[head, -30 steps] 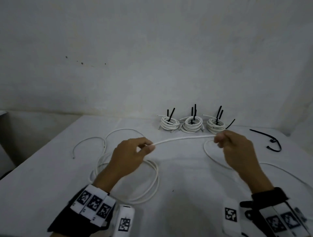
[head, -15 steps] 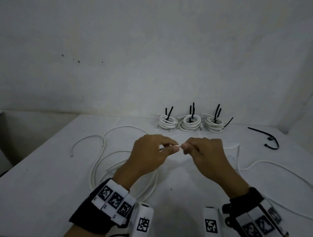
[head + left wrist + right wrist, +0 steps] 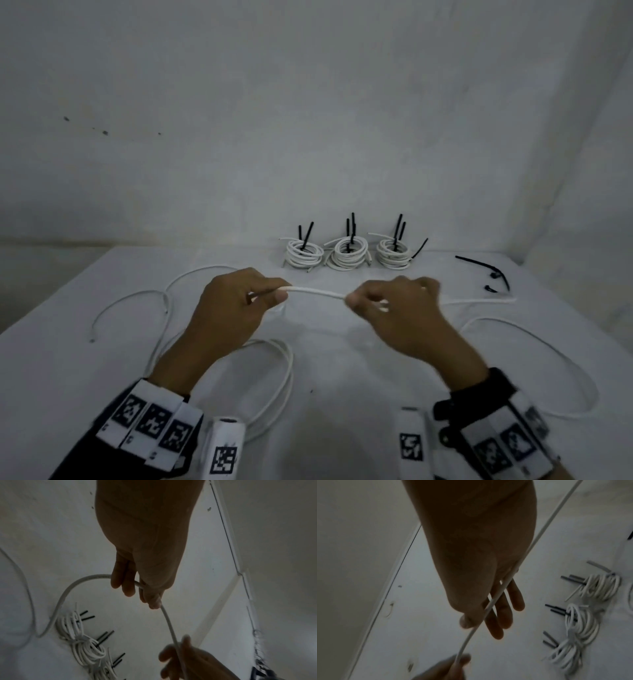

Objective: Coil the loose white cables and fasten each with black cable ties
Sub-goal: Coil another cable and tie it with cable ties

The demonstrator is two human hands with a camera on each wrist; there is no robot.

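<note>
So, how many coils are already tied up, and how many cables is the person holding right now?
Tied white coils: 3
Held white cable: 1
Total: 4

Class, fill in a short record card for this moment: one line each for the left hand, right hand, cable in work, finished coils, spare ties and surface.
left hand: left hand pinches the white cable
right hand: right hand pinches the same cable
cable in work: short span held above the table between both hands; the rest lies in loose loops
finished coils: three tied coils in a row at the back
spare ties: black cable ties lying far right
surface: white table
</note>
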